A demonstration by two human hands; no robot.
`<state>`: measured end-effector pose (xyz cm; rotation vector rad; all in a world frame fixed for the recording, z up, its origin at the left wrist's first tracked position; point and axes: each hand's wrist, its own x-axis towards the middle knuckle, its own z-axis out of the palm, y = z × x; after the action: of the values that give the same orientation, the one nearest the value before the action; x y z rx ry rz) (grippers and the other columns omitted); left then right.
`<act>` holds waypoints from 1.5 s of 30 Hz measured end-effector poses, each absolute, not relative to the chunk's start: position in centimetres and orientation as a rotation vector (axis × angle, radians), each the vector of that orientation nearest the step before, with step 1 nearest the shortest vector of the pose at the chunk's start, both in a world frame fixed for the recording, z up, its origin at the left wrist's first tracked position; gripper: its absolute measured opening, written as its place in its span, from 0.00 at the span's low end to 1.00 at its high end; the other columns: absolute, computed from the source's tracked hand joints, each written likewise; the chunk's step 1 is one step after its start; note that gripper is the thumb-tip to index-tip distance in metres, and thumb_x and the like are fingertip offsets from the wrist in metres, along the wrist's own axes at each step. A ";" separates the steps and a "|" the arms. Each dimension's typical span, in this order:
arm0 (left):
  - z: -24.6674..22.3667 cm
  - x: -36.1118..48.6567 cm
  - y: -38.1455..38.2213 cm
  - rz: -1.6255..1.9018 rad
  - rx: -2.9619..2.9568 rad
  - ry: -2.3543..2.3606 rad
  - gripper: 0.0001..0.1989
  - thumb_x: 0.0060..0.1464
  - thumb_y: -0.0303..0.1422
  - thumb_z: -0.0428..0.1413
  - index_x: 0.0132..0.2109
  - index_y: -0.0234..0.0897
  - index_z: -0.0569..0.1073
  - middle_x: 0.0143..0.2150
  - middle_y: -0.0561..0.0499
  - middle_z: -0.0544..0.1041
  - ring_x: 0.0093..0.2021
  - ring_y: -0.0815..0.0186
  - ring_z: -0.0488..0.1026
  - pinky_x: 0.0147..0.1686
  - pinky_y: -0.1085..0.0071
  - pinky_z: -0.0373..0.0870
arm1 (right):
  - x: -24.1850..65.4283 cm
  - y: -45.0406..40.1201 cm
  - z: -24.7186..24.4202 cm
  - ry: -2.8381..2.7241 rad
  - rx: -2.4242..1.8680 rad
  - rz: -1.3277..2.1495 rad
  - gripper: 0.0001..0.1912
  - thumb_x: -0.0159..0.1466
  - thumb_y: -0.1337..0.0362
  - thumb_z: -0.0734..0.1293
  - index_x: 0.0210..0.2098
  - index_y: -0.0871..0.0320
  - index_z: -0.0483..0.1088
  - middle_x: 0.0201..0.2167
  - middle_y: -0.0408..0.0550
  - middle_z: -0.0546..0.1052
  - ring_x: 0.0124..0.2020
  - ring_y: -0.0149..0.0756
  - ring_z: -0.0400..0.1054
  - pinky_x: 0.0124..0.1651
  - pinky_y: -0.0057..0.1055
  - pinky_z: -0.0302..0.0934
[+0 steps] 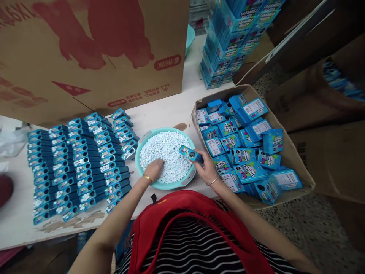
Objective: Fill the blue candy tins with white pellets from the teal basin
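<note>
A round turquoise basin point(138, 166) full of small white candies point(168, 144) stands before me. My left hand point(154, 170) is in its near left part, fingers curled together with the tips down among the candies; just what lies between them is partly hidden. Over the basin's right side, my right hand point(206, 169) is closed around a small blue candy box point(188, 152). The box is tilted, with a dark round hole in its narrow face towards the left hand.
Rows of blue boxes point(82, 163) stand at the left, some with white candies on top. A cardboard tray point(306, 182) of loose blue boxes sits at the right. Behind are a large carton point(119, 45) and a stack of packed blue boxes point(228, 45).
</note>
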<state>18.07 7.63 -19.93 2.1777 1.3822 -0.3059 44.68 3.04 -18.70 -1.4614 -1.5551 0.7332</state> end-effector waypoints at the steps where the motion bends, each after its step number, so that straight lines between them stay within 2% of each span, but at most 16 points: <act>1: -20.7 19.0 7.5 -0.263 2.168 1.375 0.12 0.58 0.28 0.46 0.48 0.33 0.68 0.48 0.39 0.72 0.47 0.58 0.70 0.46 0.63 0.67 | 44.7 3.0 -18.6 -1.543 -1.464 0.733 0.18 0.61 0.62 0.65 0.51 0.55 0.64 0.48 0.54 0.74 0.49 0.45 0.69 0.51 0.43 0.64; 4: -21.7 20.6 7.6 -0.143 2.130 1.355 0.13 0.58 0.28 0.46 0.49 0.33 0.66 0.46 0.42 0.73 0.45 0.60 0.71 0.46 0.65 0.67 | 44.6 2.9 -18.6 -1.490 -1.479 0.747 0.16 0.62 0.60 0.65 0.49 0.54 0.64 0.44 0.52 0.75 0.45 0.44 0.70 0.47 0.41 0.65; 8: -20.6 19.5 8.0 -0.043 2.096 1.310 0.13 0.58 0.33 0.48 0.49 0.35 0.66 0.40 0.46 0.74 0.39 0.63 0.71 0.41 0.68 0.68 | 44.8 2.5 -19.1 -1.428 -1.522 0.778 0.17 0.61 0.57 0.66 0.48 0.55 0.63 0.42 0.50 0.75 0.42 0.42 0.70 0.44 0.39 0.66; 12: -17.0 17.3 8.2 0.135 2.063 1.225 0.12 0.59 0.36 0.50 0.47 0.35 0.67 0.38 0.48 0.73 0.35 0.65 0.70 0.37 0.69 0.67 | 45.1 2.3 -19.4 -1.443 -1.546 0.755 0.17 0.61 0.58 0.65 0.49 0.55 0.63 0.44 0.52 0.74 0.45 0.44 0.70 0.47 0.41 0.65; 16: -11.6 16.7 8.5 0.196 2.156 1.155 0.11 0.60 0.37 0.49 0.47 0.36 0.67 0.39 0.48 0.73 0.37 0.66 0.70 0.38 0.69 0.67 | 44.6 2.5 -19.4 -1.572 -1.493 0.672 0.17 0.61 0.63 0.63 0.50 0.56 0.63 0.47 0.55 0.73 0.49 0.46 0.68 0.52 0.45 0.63; 20: -6.9 17.9 9.3 0.052 2.334 1.065 0.11 0.61 0.35 0.48 0.47 0.36 0.67 0.40 0.47 0.74 0.38 0.65 0.71 0.39 0.68 0.68 | 43.3 2.8 -19.1 -1.663 -1.397 0.626 0.18 0.61 0.68 0.61 0.51 0.56 0.63 0.49 0.55 0.73 0.51 0.46 0.67 0.55 0.47 0.62; 24: -3.5 20.3 9.9 -0.271 2.500 1.054 0.11 0.61 0.33 0.47 0.46 0.34 0.68 0.42 0.44 0.75 0.40 0.62 0.72 0.40 0.65 0.69 | 42.3 3.1 -19.0 -1.706 -1.334 0.610 0.21 0.59 0.71 0.60 0.52 0.56 0.63 0.50 0.55 0.73 0.52 0.46 0.66 0.56 0.48 0.62; 29: -0.1 23.9 9.4 -0.645 2.675 1.125 0.09 0.59 0.26 0.46 0.41 0.33 0.70 0.36 0.44 0.75 0.33 0.63 0.72 0.30 0.69 0.67 | 41.8 3.1 -19.3 -1.732 -1.312 0.614 0.22 0.59 0.71 0.60 0.53 0.56 0.62 0.51 0.55 0.72 0.54 0.46 0.66 0.58 0.51 0.59; 33: 1.5 25.1 8.9 -0.655 2.752 1.090 0.10 0.58 0.22 0.45 0.37 0.33 0.71 0.33 0.45 0.74 0.33 0.64 0.71 0.30 0.69 0.66 | 41.7 3.1 -19.6 -1.715 -1.301 0.628 0.22 0.59 0.71 0.61 0.53 0.55 0.62 0.50 0.55 0.72 0.54 0.46 0.65 0.59 0.51 0.58; 36: 0.6 22.8 9.9 -0.563 2.765 1.159 0.10 0.59 0.26 0.45 0.39 0.35 0.71 0.34 0.46 0.73 0.34 0.63 0.70 0.32 0.68 0.67 | 41.9 3.1 -19.7 -1.692 -1.294 0.653 0.21 0.59 0.71 0.61 0.53 0.56 0.62 0.50 0.55 0.72 0.54 0.46 0.66 0.59 0.51 0.58; 38: -1.7 20.0 11.1 -0.529 2.704 1.314 0.09 0.60 0.29 0.46 0.41 0.35 0.71 0.37 0.44 0.73 0.37 0.61 0.70 0.35 0.67 0.67 | 42.2 3.1 -19.8 -1.665 -1.298 0.669 0.21 0.60 0.71 0.61 0.52 0.56 0.62 0.50 0.55 0.72 0.53 0.46 0.66 0.58 0.50 0.60; 40: -5.4 17.2 12.2 -0.550 2.565 1.461 0.09 0.60 0.31 0.47 0.40 0.34 0.71 0.38 0.43 0.73 0.39 0.59 0.71 0.37 0.65 0.68 | 42.7 3.1 -19.9 -1.622 -1.323 0.690 0.20 0.60 0.70 0.61 0.53 0.56 0.62 0.50 0.55 0.72 0.53 0.45 0.66 0.57 0.49 0.61; 42: -9.7 15.4 12.8 -0.552 2.387 1.466 0.08 0.58 0.28 0.47 0.39 0.34 0.71 0.38 0.42 0.73 0.41 0.58 0.71 0.40 0.64 0.67 | 43.2 3.0 -19.8 -1.582 -1.354 0.706 0.20 0.61 0.68 0.61 0.53 0.56 0.62 0.49 0.55 0.72 0.53 0.45 0.66 0.56 0.47 0.62; 45: -15.5 15.9 12.5 -0.428 2.277 1.399 0.10 0.57 0.25 0.47 0.44 0.34 0.70 0.44 0.41 0.73 0.47 0.57 0.70 0.46 0.63 0.66 | 44.0 3.0 -19.4 -1.549 -1.388 0.712 0.19 0.61 0.67 0.62 0.53 0.55 0.62 0.49 0.55 0.72 0.52 0.45 0.67 0.55 0.46 0.63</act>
<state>15.89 12.53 -15.55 2.2769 1.3991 -0.4277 44.00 2.99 -19.42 -1.3880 -1.5486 0.7123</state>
